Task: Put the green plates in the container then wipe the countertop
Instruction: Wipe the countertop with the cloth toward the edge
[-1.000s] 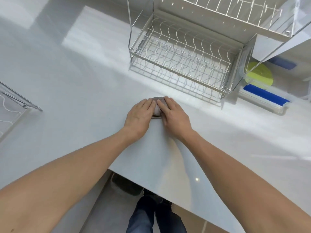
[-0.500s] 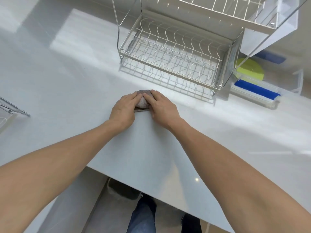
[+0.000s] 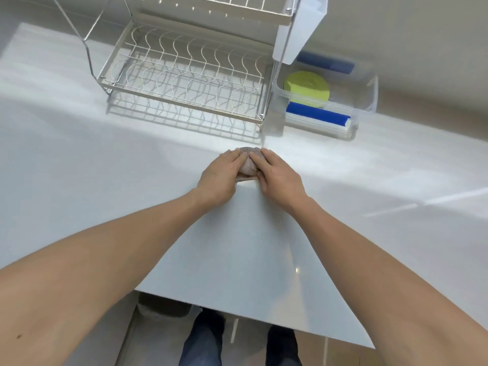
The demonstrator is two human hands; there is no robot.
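Far left, the pale surface [image 3: 79,167] lies broad and glossy, with sunlight banding across it. At its back stands a wire dish rack [image 3: 184,83], its lower tier holding nothing that shows. In front of the rack's right end is the action: the left hand [image 3: 220,173] and the right hand [image 3: 277,174] sit side by side, fingers lying fairly flat and pressing down on a small grey-brown cloth [image 3: 248,165] bunched between them on the surface. Neither hand looks clenched; both bear on the cloth from above, and whether any thumb hooks under its edge, I cannot tell.

That cloth looks soft, light and limp, so it should fold and bunch under pressure rather than slide as one piece. On a surface this slick, flat palms spread over its middle seem the safest hold for wiping.

Further right, just beside the rack, a clear container [image 3: 369,85] sits at the back of the surface, and the green plates [image 3: 306,87] already rest inside it, behind a blue-topped lid or bar [image 3: 317,116]. How many plates, I cannot tell. So the plates look done, and the wiping is in hand.
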